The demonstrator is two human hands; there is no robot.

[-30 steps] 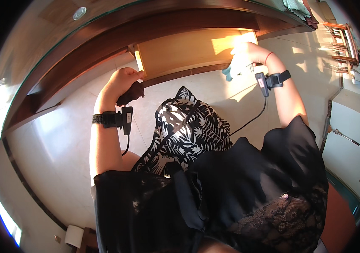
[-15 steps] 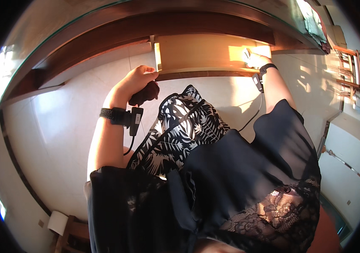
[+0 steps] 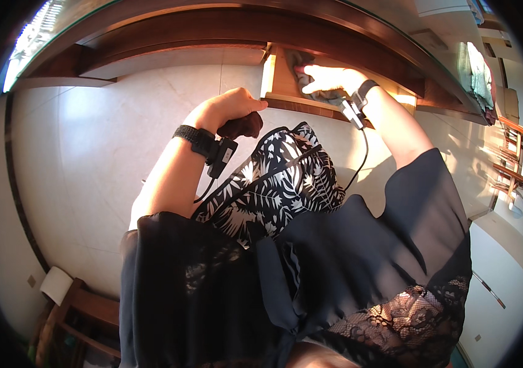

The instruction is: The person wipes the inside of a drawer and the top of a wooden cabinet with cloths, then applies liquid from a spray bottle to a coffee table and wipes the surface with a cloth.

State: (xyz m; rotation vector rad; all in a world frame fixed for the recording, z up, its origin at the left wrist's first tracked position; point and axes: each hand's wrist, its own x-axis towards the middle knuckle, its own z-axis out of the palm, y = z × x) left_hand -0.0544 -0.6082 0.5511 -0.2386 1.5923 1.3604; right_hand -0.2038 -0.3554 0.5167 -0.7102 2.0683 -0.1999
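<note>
My right hand (image 3: pixel 334 80) is inside a pulled-out wooden drawer (image 3: pixel 282 83), closed on a crumpled grey cloth (image 3: pixel 326 95) pressed against the drawer's inside. My left hand (image 3: pixel 228 105) is bent at the drawer's left front corner, its fingertips touching the front board (image 3: pixel 310 108); some of its fingers are hidden. Under that hand is a dark reddish-brown lumpy shape (image 3: pixel 240 126) that I cannot make out. Each wrist wears a black strap with a small cabled device.
The drawer sits under a dark wooden table (image 3: pixel 212 29) with a glass top. Black-and-white leaf-print fabric (image 3: pixel 286 178) covers my lap. At far right stand a wooden chair (image 3: pixel 513 147) and hanging pale cloth (image 3: pixel 479 76). Low wooden furniture (image 3: pixel 93 306) is behind at left.
My right hand has moved left from the drawer's right end toward its middle, with the grey cloth now more visible. My left hand stays at the corner. The whole view has shifted.
</note>
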